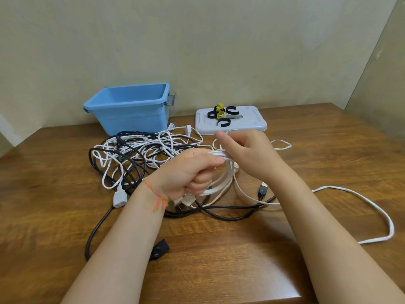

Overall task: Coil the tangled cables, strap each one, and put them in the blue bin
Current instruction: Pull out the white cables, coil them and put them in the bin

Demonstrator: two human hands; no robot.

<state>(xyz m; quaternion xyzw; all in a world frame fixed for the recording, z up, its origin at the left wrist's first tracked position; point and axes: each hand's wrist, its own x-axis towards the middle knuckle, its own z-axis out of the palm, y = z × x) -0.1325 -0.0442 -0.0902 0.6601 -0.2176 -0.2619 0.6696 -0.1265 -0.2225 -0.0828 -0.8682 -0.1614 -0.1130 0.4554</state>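
My left hand (192, 172) grips the white cable coil (221, 172); my right hand (247, 152), at its two o'clock, pinches the next loop.

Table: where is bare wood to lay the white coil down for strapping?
Bare wood lies near the front edge between the forearms, and right of the grey lid. Crowded: the cable tangle before the blue bin, and black cable under the coil.

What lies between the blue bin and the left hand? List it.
In the head view, the tangled pile of white and black cables lies between the blue bin and left hand.
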